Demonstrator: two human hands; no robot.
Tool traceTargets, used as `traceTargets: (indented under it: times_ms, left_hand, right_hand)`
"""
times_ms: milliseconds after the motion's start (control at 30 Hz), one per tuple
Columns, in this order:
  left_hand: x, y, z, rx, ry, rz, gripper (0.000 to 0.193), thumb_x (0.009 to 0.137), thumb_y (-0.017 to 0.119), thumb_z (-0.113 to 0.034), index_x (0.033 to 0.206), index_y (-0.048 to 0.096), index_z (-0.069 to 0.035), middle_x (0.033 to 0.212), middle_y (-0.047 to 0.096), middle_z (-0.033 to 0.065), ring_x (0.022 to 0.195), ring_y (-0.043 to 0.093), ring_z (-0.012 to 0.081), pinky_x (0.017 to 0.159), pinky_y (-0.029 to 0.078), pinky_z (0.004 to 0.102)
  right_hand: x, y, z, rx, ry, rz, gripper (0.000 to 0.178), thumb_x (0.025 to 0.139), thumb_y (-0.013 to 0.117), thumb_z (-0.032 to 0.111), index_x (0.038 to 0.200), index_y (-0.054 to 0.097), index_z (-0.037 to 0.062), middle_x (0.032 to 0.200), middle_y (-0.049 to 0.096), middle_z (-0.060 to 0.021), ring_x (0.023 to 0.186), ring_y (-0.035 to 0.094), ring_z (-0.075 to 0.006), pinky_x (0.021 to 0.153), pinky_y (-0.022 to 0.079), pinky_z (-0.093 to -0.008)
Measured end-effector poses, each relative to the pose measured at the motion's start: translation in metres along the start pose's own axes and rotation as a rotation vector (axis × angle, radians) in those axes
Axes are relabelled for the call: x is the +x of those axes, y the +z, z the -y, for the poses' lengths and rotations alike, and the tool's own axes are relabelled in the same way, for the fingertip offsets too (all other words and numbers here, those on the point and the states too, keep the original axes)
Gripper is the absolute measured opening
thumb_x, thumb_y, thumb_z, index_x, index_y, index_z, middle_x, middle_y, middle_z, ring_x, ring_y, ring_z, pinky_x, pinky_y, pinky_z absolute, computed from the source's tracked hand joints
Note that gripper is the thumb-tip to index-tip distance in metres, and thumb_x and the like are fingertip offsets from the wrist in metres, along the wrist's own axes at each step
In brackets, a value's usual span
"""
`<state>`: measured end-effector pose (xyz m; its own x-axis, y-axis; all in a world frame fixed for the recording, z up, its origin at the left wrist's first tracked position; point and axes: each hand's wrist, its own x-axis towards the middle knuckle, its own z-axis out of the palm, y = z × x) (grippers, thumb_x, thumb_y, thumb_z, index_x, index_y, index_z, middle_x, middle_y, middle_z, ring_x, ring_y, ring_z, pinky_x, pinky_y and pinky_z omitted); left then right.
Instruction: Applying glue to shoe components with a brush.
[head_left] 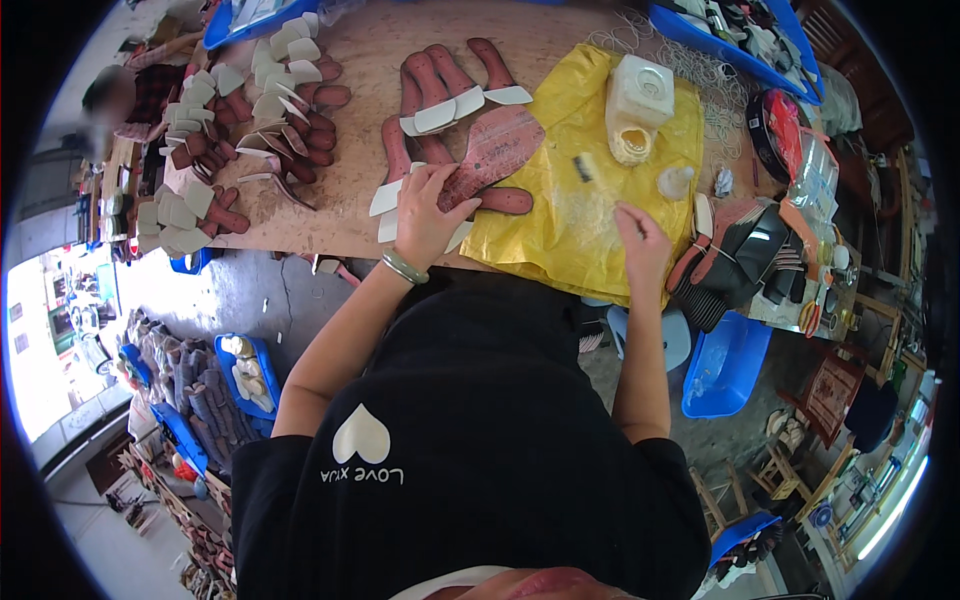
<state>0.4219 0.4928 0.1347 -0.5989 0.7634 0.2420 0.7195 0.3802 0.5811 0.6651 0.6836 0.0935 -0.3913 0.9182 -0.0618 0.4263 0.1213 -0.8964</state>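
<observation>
Head view: my left hand (425, 215) lies flat, fingers spread, pressing down on a reddish-brown insole piece (495, 150) that sits on the wooden table (370, 45), at the left edge of the yellow plastic sheet (575, 210). White cut pieces (385, 198) poke out from under my palm and thumb, and a green bangle (404, 267) circles that wrist. Around this insole, more reddish-brown strips (440, 75) fan out with white pieces (452, 108) laid across them.

My right hand (640, 240) rests on the yellow sheet with its fingertips drawn together; I cannot tell whether it pinches anything, the spot is too small. Just above it on the sheet lies a small dark brush-like thing (582, 167), and farther up stands a white plastic jug (638, 105) on its side, with a small white bottle (675, 182) near it.

To the far left, a heap of brown and white pieces (250, 120) covers the table. To my right, dark shoe parts (745, 255) are stacked by a blue bin (725, 365)
</observation>
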Motion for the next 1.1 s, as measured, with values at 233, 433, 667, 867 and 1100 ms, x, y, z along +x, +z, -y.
traceTargets:
  times_ms: [233,433,667,867,1100]
  left_hand:
    - [0.0,-0.01,0.003,-0.012,0.027,0.046,0.051,0.067,0.079,-0.023,0.111,0.062,-0.004,0.103,0.057,0.0117,0.097,0.053,0.0299,0.087,0.043,0.0389]
    - [-0.01,-0.033,0.024,-0.178,0.071,0.177,0.053,0.067,0.08,-0.021,0.114,0.061,-0.004,0.105,0.056,0.0105,0.1,0.052,0.028,0.09,0.043,0.0363]
    - [-0.013,-0.057,0.033,-0.198,0.154,0.251,0.053,0.067,0.08,-0.02,0.115,0.061,-0.004,0.107,0.056,0.0095,0.101,0.052,0.0277,0.092,0.042,0.036]
    - [-0.011,-0.073,0.031,-0.209,0.227,0.318,0.055,0.065,0.08,-0.019,0.116,0.062,-0.006,0.105,0.056,0.0093,0.101,0.052,0.0272,0.09,0.043,0.0364]
    - [-0.01,-0.064,0.026,-0.06,0.33,0.261,0.055,0.065,0.08,-0.02,0.115,0.062,-0.008,0.106,0.056,0.0086,0.1,0.052,0.0289,0.088,0.043,0.0389]
  right_hand:
    - [-0.024,0.018,0.063,0.169,-0.227,0.234,0.016,0.084,0.069,0.008,0.097,0.071,0.0001,0.084,0.068,-0.0019,0.074,0.059,-0.0043,0.067,0.046,-0.0191]
    - [0.021,0.007,0.048,0.155,-0.102,0.242,0.017,0.084,0.07,0.011,0.096,0.071,0.0005,0.082,0.069,-0.001,0.072,0.06,-0.0043,0.064,0.047,-0.0189]
    - [0.053,-0.018,0.084,0.126,-0.235,0.402,0.017,0.083,0.07,0.011,0.096,0.071,-0.0004,0.085,0.07,-0.0025,0.076,0.061,-0.0048,0.069,0.047,-0.0191]
    - [0.053,-0.028,0.096,-0.005,-0.29,0.611,0.017,0.082,0.07,0.012,0.095,0.071,0.0012,0.082,0.07,-0.0047,0.074,0.062,-0.0063,0.067,0.047,-0.0208]
    - [0.067,0.005,0.14,-0.078,-0.401,0.693,0.015,0.081,0.07,0.012,0.093,0.072,0.0028,0.085,0.071,-0.0043,0.076,0.063,-0.0081,0.068,0.048,-0.0227]
